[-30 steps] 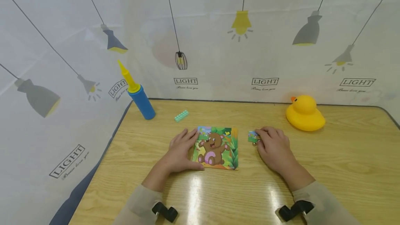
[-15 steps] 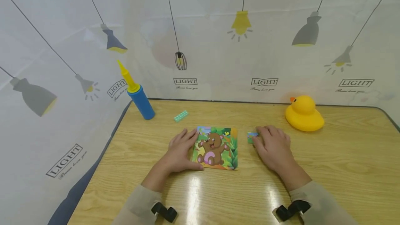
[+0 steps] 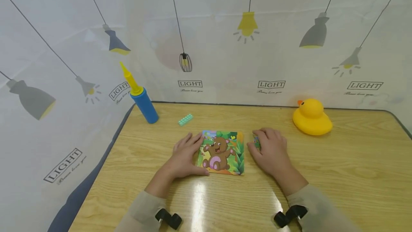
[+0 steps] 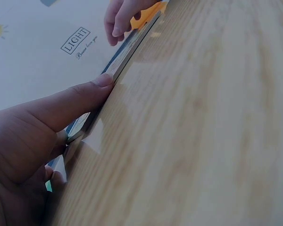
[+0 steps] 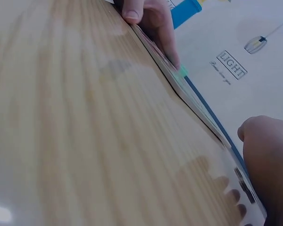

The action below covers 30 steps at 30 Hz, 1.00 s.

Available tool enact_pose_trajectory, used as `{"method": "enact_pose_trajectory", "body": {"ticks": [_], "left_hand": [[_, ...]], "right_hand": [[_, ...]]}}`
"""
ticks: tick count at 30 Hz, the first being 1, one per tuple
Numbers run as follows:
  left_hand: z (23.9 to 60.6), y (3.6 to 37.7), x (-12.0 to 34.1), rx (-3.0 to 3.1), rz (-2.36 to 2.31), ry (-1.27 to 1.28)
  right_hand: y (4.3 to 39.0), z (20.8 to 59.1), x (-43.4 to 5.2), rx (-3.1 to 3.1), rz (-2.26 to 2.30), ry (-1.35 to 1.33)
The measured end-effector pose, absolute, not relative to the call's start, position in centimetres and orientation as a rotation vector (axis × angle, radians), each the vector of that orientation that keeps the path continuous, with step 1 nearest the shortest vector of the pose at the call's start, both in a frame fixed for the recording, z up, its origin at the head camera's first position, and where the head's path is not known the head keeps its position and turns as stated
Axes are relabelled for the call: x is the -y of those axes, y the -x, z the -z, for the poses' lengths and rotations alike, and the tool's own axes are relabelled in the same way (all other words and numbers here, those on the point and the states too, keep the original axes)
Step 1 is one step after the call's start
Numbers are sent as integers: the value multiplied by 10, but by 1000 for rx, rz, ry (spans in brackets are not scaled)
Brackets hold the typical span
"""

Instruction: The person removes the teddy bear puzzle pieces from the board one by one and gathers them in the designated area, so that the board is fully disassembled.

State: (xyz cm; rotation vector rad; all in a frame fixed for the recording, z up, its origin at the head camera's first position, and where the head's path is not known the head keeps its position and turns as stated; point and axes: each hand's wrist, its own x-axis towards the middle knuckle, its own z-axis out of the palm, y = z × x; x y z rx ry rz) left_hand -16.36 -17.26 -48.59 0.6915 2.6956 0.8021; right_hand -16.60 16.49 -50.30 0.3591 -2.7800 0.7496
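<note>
Wooden table [image 3: 322, 174], left hand [image 3: 185, 155] flat steadying bear puzzle [image 3: 221, 152], right hand [image 3: 269, 150] covering piece [image 3: 256, 141]

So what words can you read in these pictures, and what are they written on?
"LIGHT": printed many times in small boxes on the white lamp-pattern backdrop, for instance at and.
"LIGHT": again on the same backdrop in both wrist views.
The thin cursive line under each "LIGHT" box is too small to read.
The bear puzzle shows no readable words.
</note>
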Motion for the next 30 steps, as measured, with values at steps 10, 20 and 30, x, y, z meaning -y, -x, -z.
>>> {"method": "enact_pose_trajectory", "body": {"ticks": [10, 20, 30], "left_hand": [[488, 165, 172, -2699, -783, -688], [488, 166, 172, -2711, -789, -683], [486, 165, 172, -2707, -798, -691]], "right_hand": [[169, 502, -129, 2819, -740, -436], [173, 501, -105, 2780, -749, -498], [179, 502, -91, 2802, -732, -500]]}}
